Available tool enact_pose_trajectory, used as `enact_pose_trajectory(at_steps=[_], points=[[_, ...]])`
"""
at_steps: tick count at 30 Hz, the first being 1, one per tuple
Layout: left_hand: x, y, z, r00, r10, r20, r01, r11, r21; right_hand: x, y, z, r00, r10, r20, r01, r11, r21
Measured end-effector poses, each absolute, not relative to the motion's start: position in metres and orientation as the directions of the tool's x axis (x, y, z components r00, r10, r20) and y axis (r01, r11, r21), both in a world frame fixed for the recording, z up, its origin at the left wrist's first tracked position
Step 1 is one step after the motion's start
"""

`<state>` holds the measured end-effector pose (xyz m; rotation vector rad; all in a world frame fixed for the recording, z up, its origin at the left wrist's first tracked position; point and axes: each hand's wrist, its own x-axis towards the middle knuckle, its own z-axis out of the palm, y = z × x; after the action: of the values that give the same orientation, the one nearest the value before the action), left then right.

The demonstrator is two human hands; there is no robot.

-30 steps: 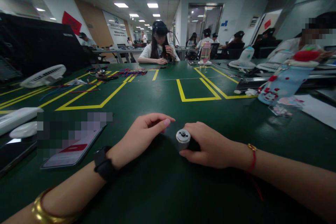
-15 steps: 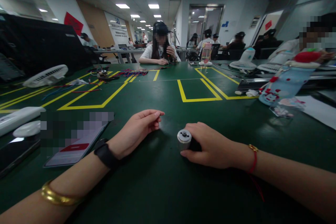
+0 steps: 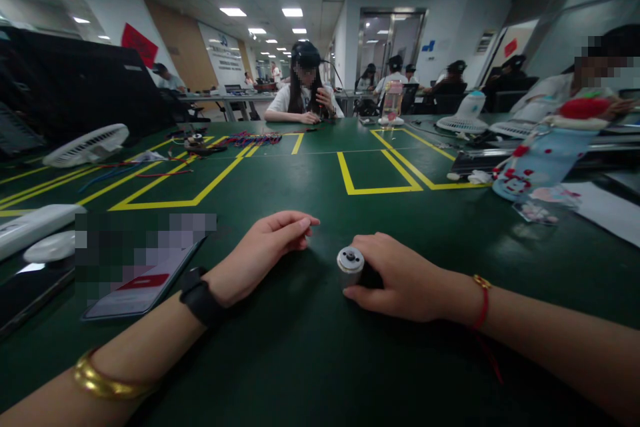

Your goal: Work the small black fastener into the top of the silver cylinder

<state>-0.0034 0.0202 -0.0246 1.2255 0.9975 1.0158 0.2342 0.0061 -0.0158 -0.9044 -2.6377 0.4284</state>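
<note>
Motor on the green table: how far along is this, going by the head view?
Early. Nothing looks assembled or wired. In hand: the right hand grips the small silver motor lying on the green table, shaft end toward the camera. The left hand rests beside it, fingertips pinched; anything between them is too small to tell. Left: the coloured wires lie untouched far across the table.

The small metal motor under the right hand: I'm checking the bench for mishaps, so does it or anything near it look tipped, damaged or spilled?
Nothing stands out. The motor lies on its side on the green table, held by the right hand. The left hand rests loosely curled beside it, apart from it.
</note>
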Motion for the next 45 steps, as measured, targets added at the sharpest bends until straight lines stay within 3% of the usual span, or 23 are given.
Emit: enact_pose_trajectory(at_steps=[4, 10, 14, 30, 33, 36, 45], points=[[0.004, 0.008, -0.011, 0.369, 0.928, -0.041, 0.148, -0.015, 0.989, 0.235, 0.007, -0.017, -0.751, 0.631, 0.193, 0.537, 0.754, -0.378], [0.016, -0.002, 0.003, 0.569, 0.822, 0.037, 0.22, -0.196, 0.956, 0.235, 0.009, -0.02, -0.753, 0.628, 0.195, 0.538, 0.759, -0.367], [0.021, -0.004, 0.002, 0.549, 0.831, 0.089, 0.258, -0.27, 0.928, 0.235, 0.008, -0.021, -0.746, 0.636, 0.196, 0.55, 0.755, -0.358], [0.019, -0.005, 0.0, 0.409, 0.903, 0.134, 0.115, -0.197, 0.974, 0.235, 0.008, -0.02, -0.765, 0.616, 0.189, 0.523, 0.765, -0.375], [0.009, 0.0, 0.003, 0.406, 0.9, 0.158, 0.284, -0.288, 0.914, 0.235, 0.007, -0.019, -0.755, 0.623, 0.205, 0.529, 0.763, -0.371], [0.001, 0.007, 0.001, 0.538, 0.835, 0.117, 0.493, -0.424, 0.76, 0.235, 0.007, -0.019, -0.751, 0.625, 0.214, 0.53, 0.763, -0.37], [-0.005, 0.013, -0.013, 0.657, 0.752, 0.047, 0.548, -0.519, 0.656, 0.235, 0.008, -0.018, -0.755, 0.63, 0.179, 0.539, 0.753, -0.378]])
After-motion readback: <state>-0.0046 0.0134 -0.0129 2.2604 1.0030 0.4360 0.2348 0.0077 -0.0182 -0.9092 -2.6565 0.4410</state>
